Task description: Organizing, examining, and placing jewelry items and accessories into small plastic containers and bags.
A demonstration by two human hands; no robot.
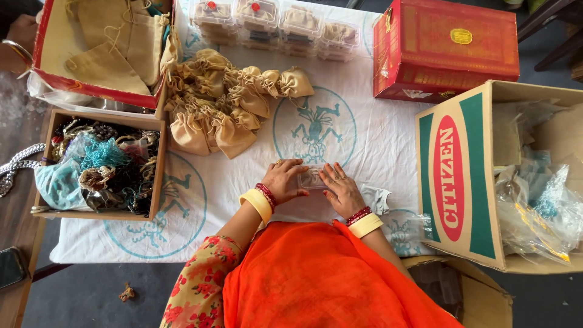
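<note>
My left hand [283, 180] and my right hand [340, 189] press together on a small clear plastic box [313, 178] that rests on the white printed cloth [364, 140]. Both wrists carry yellow and red bangles. Fingers cover the box's two ends, and what it holds is hard to make out. Just beyond my hands lies a heap of tan drawstring pouches [225, 106]. A row of several clear plastic boxes [273, 21] holding pouches stands at the cloth's far edge.
An open red box [97, 91] of flat tan pouches sits far left, with a wooden tray [159, 164] of tangled jewellery below it. A closed red box [446, 48] and a cardboard carton [455, 176] with plastic bags stand right. Another person's bangled hand [18, 39] shows top left.
</note>
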